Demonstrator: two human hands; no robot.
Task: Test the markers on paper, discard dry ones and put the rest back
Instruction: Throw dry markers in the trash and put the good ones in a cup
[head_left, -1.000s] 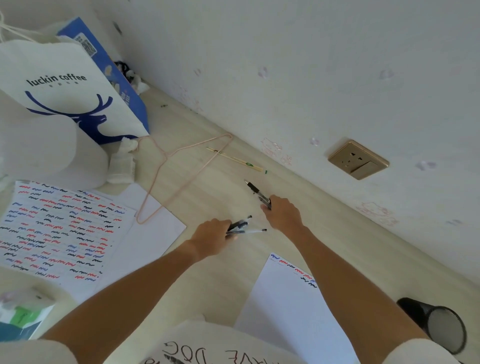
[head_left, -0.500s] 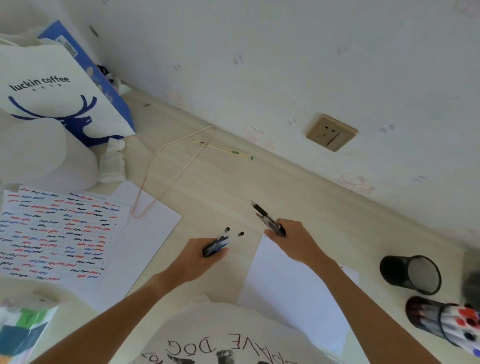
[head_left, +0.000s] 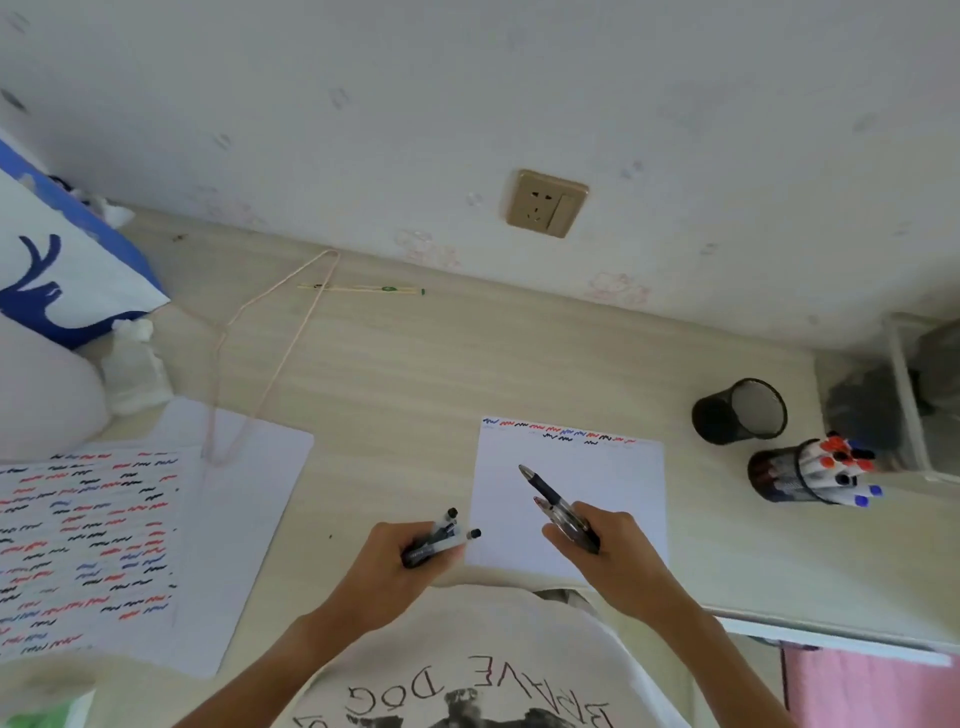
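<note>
Desk (head_left: 395, 395), pale wood: we note its far edge meeting the wall and open surface between the two paper areas.

Test sheet (head_left: 571, 499), one, squiggles along its top edge only, lying before the right hand (head_left: 618, 551). That grip is curled round two pens (head_left: 553, 501), tips angled up-left over the sheet.

Left hand (head_left: 400, 566): grip closed on a bundle of pens (head_left: 441, 538), about three, just beside the sheet's left edge.

Mesh cups, two, at right: one empty (head_left: 737, 413), one full of markers (head_left: 810, 475).

Filled sheet (head_left: 88, 540), one, at left.
</note>
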